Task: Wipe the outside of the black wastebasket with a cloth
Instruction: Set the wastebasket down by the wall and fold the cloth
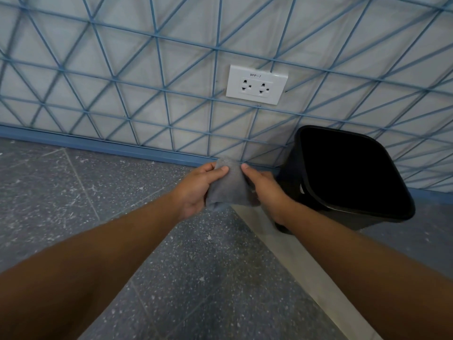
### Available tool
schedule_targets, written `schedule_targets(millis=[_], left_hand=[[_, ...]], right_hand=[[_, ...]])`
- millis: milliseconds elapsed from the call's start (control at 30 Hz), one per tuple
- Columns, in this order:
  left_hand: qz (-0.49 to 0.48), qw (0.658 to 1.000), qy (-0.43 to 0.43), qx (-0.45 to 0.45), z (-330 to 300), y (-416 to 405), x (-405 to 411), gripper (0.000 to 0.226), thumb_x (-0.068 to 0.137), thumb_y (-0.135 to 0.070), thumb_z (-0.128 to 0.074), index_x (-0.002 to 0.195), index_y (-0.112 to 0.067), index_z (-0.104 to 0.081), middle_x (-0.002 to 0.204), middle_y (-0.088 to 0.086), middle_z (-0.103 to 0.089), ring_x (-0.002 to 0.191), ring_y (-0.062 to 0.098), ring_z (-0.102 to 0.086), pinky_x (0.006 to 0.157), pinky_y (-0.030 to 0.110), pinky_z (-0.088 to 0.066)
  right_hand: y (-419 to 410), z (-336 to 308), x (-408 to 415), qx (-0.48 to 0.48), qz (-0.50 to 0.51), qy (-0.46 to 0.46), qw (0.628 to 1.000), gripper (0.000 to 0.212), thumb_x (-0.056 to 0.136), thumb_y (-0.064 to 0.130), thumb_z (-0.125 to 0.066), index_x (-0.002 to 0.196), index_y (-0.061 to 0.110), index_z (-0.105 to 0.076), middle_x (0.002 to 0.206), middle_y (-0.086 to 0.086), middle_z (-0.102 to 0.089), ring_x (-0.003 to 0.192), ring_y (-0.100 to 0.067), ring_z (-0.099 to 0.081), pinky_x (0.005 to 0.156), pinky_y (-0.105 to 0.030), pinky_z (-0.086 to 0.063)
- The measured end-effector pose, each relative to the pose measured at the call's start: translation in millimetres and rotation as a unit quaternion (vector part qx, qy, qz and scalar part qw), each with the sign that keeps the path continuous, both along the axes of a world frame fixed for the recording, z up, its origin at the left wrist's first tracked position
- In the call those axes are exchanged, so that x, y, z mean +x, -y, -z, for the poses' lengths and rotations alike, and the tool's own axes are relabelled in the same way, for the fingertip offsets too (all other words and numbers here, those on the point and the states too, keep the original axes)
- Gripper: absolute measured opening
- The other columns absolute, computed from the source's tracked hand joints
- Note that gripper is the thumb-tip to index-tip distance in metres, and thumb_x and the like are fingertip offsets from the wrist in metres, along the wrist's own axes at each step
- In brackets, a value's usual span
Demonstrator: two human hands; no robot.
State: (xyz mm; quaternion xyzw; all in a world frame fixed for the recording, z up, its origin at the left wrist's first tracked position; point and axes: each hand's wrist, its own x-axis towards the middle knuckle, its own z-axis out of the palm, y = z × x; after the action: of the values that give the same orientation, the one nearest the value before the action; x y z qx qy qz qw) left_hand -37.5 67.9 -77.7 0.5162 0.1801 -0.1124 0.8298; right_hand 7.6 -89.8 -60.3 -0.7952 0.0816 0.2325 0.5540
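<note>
Hands meet at the frame's centre: the left hand (196,190) and right hand (267,192) each pinch a grey cloth (230,185) between thumb and curled fingers, holding it off the floor (85,192). Just right of them stands the black wastebasket (306,155), mouth open, its back rim near the blue-latticed wall (147,69). Speckled floor lies open across the left and lower frame.

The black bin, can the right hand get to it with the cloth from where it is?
Probably yes. The right hand is right beside the bin, and nothing stands between them. But both hands are holding the grey cloth, so the left hand may need to let go first.
</note>
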Motion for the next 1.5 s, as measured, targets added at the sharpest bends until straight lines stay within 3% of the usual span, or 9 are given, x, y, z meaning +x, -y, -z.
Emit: schedule_targets(millis=[333,467,633,833,1000,1167,1267,1400,1500], left_hand=[[0.092,0.996,-0.012,0.002,18.5,-19.8,-8.6,0.057,0.083,0.011,-0.073,0.132,-0.013,-0.059,0.117,0.008,-0.077,0.098,0.018,-0.08,0.077,0.029,-0.068],[0.091,0.989,-0.03,0.115,37.8,-14.6,-11.1,0.096,0.081,0.023,-0.073,0.159,-0.021,-0.038,0.143,0.012,-0.062,0.131,0.032,-0.063,0.097,0.04,-0.061],[0.064,0.968,-0.018,0.242,38.1,-0.5,-7.1,0.08,0.108,-0.009,-0.06,0.172,-0.021,-0.012,0.159,0.008,-0.052,0.138,0.027,-0.056,0.117,0.043,-0.047],[-0.015,0.99,-0.043,0.133,33.4,5.3,-7.9,0.051,0.118,-0.032,-0.035,0.168,-0.034,-0.028,0.171,0.005,-0.04,0.157,0.028,-0.041,0.13,0.052,-0.033],[-0.121,0.985,-0.057,-0.106,12.1,10.9,2.8,0.045,0.116,-0.02,-0.034,0.161,-0.026,-0.04,0.135,0.009,-0.065,0.114,0.025,-0.066,0.086,0.039,-0.056],[-0.032,0.998,-0.048,0.022,4.9,4.6,0.3,0.028,0.104,-0.039,-0.063,0.121,-0.018,-0.071,0.105,0.007,-0.078,0.092,0.022,-0.075,0.084,0.036,-0.055],[-0.032,0.991,-0.026,0.13,10.4,-3.2,0.3,0.031,0.088,-0.021,-0.084,0.114,-0.034,-0.074,0.116,0.003,-0.076,0.116,0.034,-0.073,0.089,0.043,-0.049],[0.089,0.972,0.028,0.217,-2.0,-14.3,2.6,0.041,0.073,-0.005,-0.064,0.094,-0.038,-0.079,0.107,-0.002,-0.076,0.102,0.026,-0.067,0.071,0.028,-0.05],[0.195,0.947,0.053,0.251,-16.7,-18.0,6.1,0.052,0.06,-0.01,-0.054,0.089,-0.044,-0.081,0.119,0.01,-0.076,0.104,0.026,-0.064,0.085,0.037,-0.048]], right_hand=[[1.7,4.8,-7.2,0.006,0.016,-0.006,1.0,0.005,0.09,0.015,-0.061,0.093,0.011,-0.06,0.076,-0.006,-0.059,0.06,-0.013,-0.053,0.058,-0.026,-0.045],[6.0,1.6,-1.2,0.003,0.061,0.006,0.998,0.015,0.087,0.003,-0.062,0.073,0.01,-0.064,0.067,-0.009,-0.062,0.057,-0.014,-0.057,0.056,-0.022,-0.052],[4.3,-4.1,-7.0,0.031,0.07,-0.022,0.997,0.022,0.084,-0.008,-0.059,0.065,0.005,-0.057,0.066,-0.012,-0.056,0.062,-0.018,-0.054,0.066,-0.03,-0.052],[0.8,-14.6,-7.2,0.042,0.138,0.002,0.99,0.016,0.081,-0.005,-0.061,0.066,0.0,-0.061,0.059,-0.01,-0.056,0.053,-0.014,-0.054,0.056,-0.027,-0.055],[-4.3,-3.7,-41.0,0.001,0.062,-0.013,0.998,0.002,0.081,0.003,-0.067,0.082,0.001,-0.067,0.068,-0.009,-0.065,0.063,-0.017,-0.064,0.074,-0.037,-0.06],[3.9,5.8,-47.7,-0.031,-0.087,-0.051,0.994,0.005,0.08,0.001,-0.066,0.079,0.006,-0.065,0.073,-0.01,-0.066,0.067,-0.018,-0.063,0.075,-0.036,-0.058],[15.3,8.1,-45.0,-0.115,-0.244,-0.05,0.962,0.002,0.079,0.006,-0.067,0.08,0.005,-0.068,0.069,-0.007,-0.067,0.063,-0.015,-0.062,0.066,-0.031,-0.056],[19.7,12.4,-9.1,-0.113,-0.014,0.171,0.979,0.004,0.081,0.016,-0.064,0.082,0.013,-0.067,0.074,-0.002,-0.063,0.068,-0.013,-0.056,0.071,-0.035,-0.047],[5.7,9.1,12.3,0.086,-0.026,0.063,0.994,0.048,0.074,0.027,-0.062,0.12,0.019,-0.055,0.108,-0.001,-0.056,0.102,-0.013,-0.052,0.092,-0.031,-0.04]])
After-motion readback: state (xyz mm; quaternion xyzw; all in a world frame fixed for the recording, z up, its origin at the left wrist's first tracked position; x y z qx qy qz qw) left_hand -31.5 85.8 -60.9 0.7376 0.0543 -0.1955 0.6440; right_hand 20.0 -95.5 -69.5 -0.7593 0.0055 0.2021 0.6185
